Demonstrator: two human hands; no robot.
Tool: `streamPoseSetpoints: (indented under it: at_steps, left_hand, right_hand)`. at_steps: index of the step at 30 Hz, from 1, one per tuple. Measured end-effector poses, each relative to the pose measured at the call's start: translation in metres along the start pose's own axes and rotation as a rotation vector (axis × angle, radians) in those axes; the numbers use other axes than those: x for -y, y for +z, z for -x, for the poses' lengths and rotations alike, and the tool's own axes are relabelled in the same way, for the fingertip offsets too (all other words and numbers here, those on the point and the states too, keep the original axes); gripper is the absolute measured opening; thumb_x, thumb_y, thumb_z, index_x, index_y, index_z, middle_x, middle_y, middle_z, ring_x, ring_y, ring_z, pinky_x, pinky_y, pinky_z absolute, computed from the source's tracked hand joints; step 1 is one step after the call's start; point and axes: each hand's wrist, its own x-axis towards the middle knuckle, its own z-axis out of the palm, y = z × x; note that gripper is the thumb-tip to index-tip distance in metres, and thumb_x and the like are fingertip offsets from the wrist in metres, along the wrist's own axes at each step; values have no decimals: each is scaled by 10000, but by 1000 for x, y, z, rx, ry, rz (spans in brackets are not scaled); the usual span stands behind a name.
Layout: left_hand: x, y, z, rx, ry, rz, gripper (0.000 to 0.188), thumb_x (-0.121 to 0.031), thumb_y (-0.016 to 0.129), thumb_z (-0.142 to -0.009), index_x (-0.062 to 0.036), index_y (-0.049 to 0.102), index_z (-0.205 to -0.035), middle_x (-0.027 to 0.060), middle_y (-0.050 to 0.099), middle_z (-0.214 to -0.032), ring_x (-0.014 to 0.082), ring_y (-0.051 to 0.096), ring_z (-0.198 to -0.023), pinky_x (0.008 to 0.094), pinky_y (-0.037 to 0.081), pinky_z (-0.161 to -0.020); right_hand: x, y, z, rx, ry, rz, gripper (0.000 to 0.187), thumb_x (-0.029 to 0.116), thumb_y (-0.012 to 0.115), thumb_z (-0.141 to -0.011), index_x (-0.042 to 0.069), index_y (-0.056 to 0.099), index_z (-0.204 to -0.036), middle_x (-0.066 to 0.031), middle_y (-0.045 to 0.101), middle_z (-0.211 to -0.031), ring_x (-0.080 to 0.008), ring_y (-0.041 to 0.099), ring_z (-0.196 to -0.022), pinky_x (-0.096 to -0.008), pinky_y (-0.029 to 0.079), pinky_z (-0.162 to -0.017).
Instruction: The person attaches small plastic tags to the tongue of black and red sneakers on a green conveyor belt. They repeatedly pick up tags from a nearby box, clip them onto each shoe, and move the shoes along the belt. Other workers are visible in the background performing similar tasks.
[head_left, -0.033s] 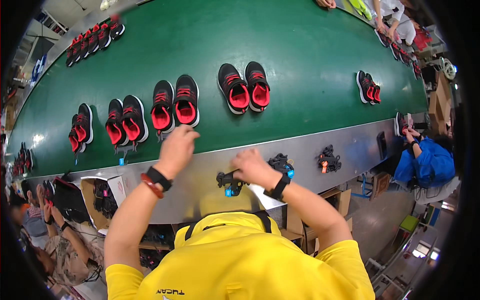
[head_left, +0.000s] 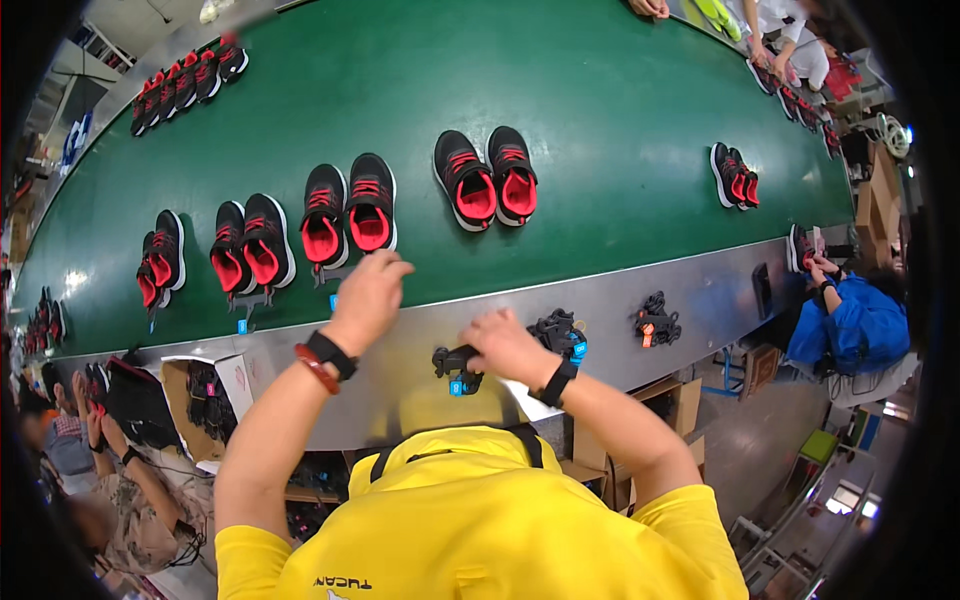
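Note:
My left hand (head_left: 368,297) is over the near edge of the green work surface (head_left: 600,215), its fingers apart and holding nothing I can see. Just beyond it stands a pair of black shoes (head_left: 367,195) with red laces and lining. A black shoe hanger (head_left: 340,274) with a blue tag sits at their heels. My right hand (head_left: 507,347) is over the metal edge strip, fingers closed on the end of another black shoe hanger (head_left: 455,368), also blue-tagged. Beside that hand lies a cluster of black hangers (head_left: 558,335).
More pairs stand left (head_left: 250,245), ahead (head_left: 487,180) and far right (head_left: 735,177). Orange-tagged hangers (head_left: 656,322) lie on the metal strip (head_left: 610,300). An open carton (head_left: 210,395) is at the left. A person in blue (head_left: 850,325) handles a shoe at the right; other people work around.
My left hand has moved slightly right and away from the shoes, uncovering the hanger's blue tag. My right hand has shifted little; the shoes sit marginally lower in view.

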Motion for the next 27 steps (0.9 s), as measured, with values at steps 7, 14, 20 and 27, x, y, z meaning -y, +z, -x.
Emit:
streamPoseSetpoints:
  at_steps: [7, 14, 20, 27]
  left_hand:
    - [-28, 65, -71, -37, 1, 77, 457, -19, 623, -800, -65, 537, -1247, 93, 545, -1243, 318, 611, -1049, 429, 531, -836]
    - [-2, 87, -105, -16, -70, 74, 222, -11, 589, -837, -74, 564, -1049, 155, 636, -1029, 397, 629, -899, 466, 517, -753]
    - [3, 86, -86, 11, 72, 128, 107, -30, 575, -857, -63, 582, -958, 143, 638, -954, 387, 630, -857, 462, 514, -727]
    - [-2, 90, -81, -63, 55, 120, 130, -31, 622, -836, -64, 592, -958, 117, 632, -938, 362, 635, -848, 438, 529, -701]
  right_hand:
    - [0, 20, 12, -44, 33, 151, 319, 225, 801, -663, 111, 676, -934, -48, 610, -935, -245, 545, -990, -387, 383, -867]
    - [-15, 8, 16, -130, 108, -218, 177, 209, 727, -797, 92, 663, -914, -51, 627, -847, -220, 589, -899, -382, 423, -811]
    - [-29, -15, -5, -425, 708, -1230, 256, 130, 517, -980, 38, 527, -1218, -63, 633, -771, -144, 633, -625, -295, 501, -522]
    - [-33, -18, -25, -445, 627, -1242, 477, 87, 474, -994, 50, 383, -1460, -64, 627, -792, -114, 607, -602, -257, 504, -536]
